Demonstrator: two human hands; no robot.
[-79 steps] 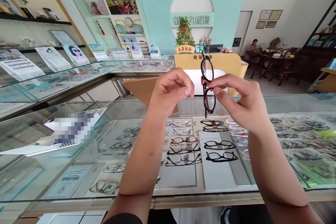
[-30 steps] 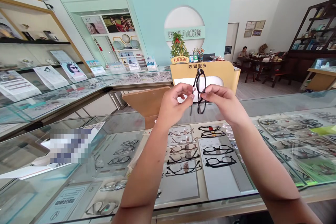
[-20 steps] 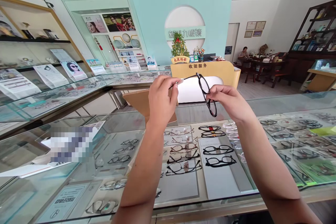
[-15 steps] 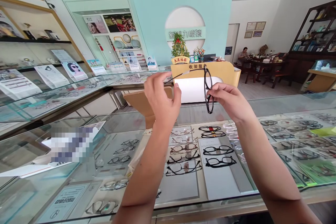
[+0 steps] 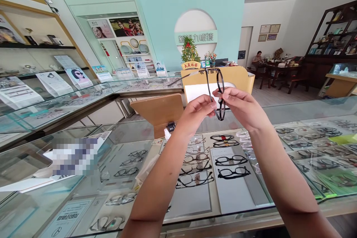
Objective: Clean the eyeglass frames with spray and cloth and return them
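A pair of black-framed eyeglasses (image 5: 222,81) is held up in the air above the glass counter, its front turned nearly edge-on to me. My right hand (image 5: 237,100) pinches the front near the bridge between thumb and fingers. Lower down, my left hand (image 5: 201,109) grips one temple arm, which is partly folded toward the lenses. The other temple stretches out to the left at the top, slightly blurred. Below, several black eyeglasses (image 5: 233,172) lie on a white display board (image 5: 231,193) inside the counter.
The glass counter (image 5: 178,227) spans the front, with more frames to the right. Beyond my left forearm are a brown wooden board (image 5: 158,108) and a small white bottle (image 5: 167,134). A paper (image 5: 30,184) lies on the left glass. A person (image 5: 258,57) sits far back.
My left hand has moved right and down from near the outstretched temple tip and now grips the other temple, which has swung partly inward. My right hand keeps its hold.
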